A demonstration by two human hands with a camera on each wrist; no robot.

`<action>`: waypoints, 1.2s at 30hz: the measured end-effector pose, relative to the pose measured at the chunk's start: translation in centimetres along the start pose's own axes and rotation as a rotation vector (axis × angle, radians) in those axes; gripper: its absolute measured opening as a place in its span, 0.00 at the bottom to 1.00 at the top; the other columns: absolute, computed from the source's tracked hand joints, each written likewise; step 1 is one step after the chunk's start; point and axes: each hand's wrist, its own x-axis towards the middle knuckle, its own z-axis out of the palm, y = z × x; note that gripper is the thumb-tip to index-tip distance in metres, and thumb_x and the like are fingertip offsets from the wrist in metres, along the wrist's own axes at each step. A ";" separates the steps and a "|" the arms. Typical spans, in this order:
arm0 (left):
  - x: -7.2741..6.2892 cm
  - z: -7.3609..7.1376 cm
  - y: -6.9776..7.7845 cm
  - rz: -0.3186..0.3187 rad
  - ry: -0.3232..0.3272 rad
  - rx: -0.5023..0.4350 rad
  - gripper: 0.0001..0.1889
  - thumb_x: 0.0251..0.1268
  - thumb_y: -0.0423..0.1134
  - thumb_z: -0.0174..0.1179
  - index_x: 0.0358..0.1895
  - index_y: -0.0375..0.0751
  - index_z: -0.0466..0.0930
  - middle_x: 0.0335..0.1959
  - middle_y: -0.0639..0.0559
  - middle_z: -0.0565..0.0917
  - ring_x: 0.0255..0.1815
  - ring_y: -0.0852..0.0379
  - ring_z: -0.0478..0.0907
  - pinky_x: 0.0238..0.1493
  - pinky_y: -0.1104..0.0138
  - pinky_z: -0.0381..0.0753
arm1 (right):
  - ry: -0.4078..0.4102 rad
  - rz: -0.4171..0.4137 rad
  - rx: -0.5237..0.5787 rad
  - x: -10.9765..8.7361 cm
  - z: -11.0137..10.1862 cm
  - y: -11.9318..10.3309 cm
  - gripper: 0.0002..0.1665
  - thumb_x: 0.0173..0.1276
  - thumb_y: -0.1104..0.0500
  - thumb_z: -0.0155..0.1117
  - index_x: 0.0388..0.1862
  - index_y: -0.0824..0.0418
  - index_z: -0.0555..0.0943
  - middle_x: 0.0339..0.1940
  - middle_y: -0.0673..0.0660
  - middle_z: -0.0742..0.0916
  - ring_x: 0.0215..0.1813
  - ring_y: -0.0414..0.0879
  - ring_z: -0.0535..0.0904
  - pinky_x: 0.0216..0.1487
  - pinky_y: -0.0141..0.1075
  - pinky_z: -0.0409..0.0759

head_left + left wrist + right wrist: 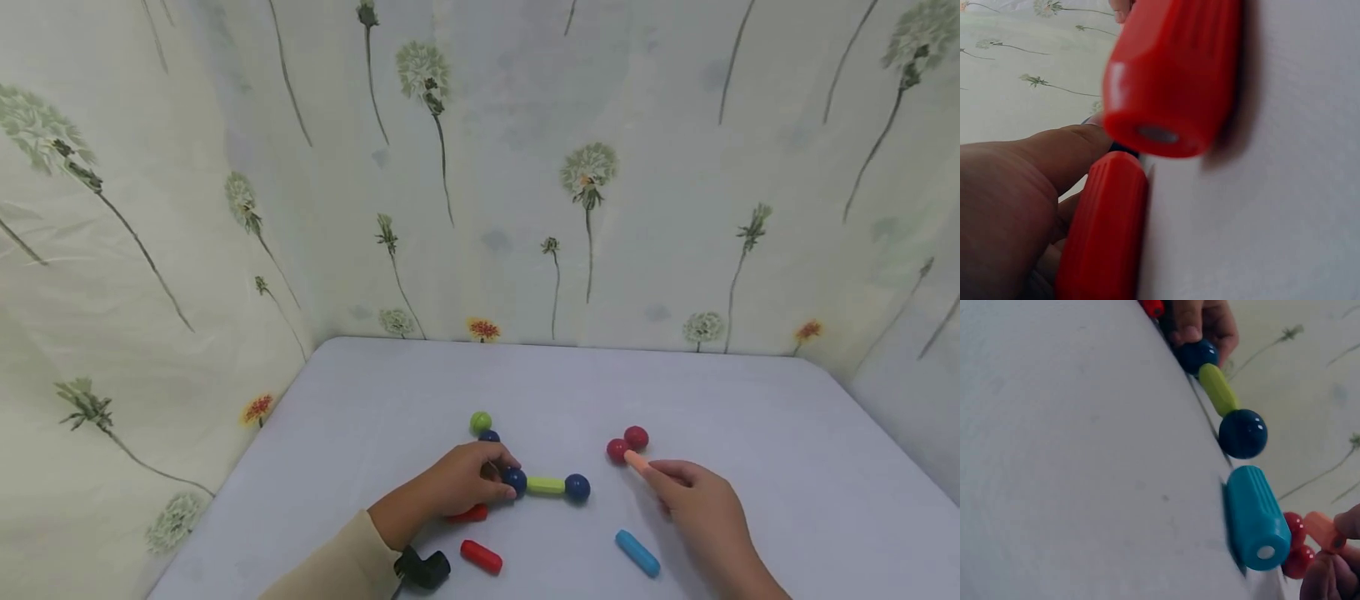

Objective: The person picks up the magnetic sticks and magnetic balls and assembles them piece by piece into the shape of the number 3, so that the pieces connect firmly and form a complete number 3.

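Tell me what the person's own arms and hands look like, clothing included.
The left hand is bare, below a plain beige sleeve that ends near the wrist. A black, rounded fitting shows beside that sleeve's end; whether it is attached, I cannot tell. The right hand is also ungloved, and no sleeve shows on that side.

Pale dandelion-patterned backdrop, white tabletop

Pale dandelion-print backdrop, whitish tabletop
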 end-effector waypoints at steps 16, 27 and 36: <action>0.2 0.1 -0.2 0.007 -0.011 -0.013 0.17 0.64 0.44 0.75 0.54 0.60 0.85 0.40 0.66 0.82 0.39 0.62 0.78 0.44 0.69 0.80 | 0.027 -0.079 -0.011 -1.2 3.4 -1.8 0.33 0.72 0.37 0.69 0.64 0.59 0.83 0.36 0.54 0.87 0.39 0.50 0.77 0.32 0.36 0.73; 0.1 -0.2 -0.3 0.018 -0.007 0.001 0.17 0.65 0.43 0.75 0.55 0.59 0.84 0.42 0.67 0.83 0.39 0.64 0.78 0.45 0.70 0.80 | 0.072 -0.183 -0.011 -0.5 5.9 -3.7 0.28 0.74 0.42 0.67 0.60 0.61 0.85 0.40 0.54 0.90 0.41 0.49 0.80 0.35 0.35 0.78; 0.3 -0.3 -0.1 0.013 -0.011 0.014 0.17 0.65 0.44 0.75 0.55 0.59 0.84 0.38 0.65 0.82 0.39 0.64 0.78 0.44 0.69 0.80 | 0.074 -0.143 -0.034 0.2 7.5 -4.4 0.26 0.75 0.44 0.67 0.59 0.61 0.86 0.46 0.58 0.89 0.48 0.53 0.79 0.40 0.37 0.78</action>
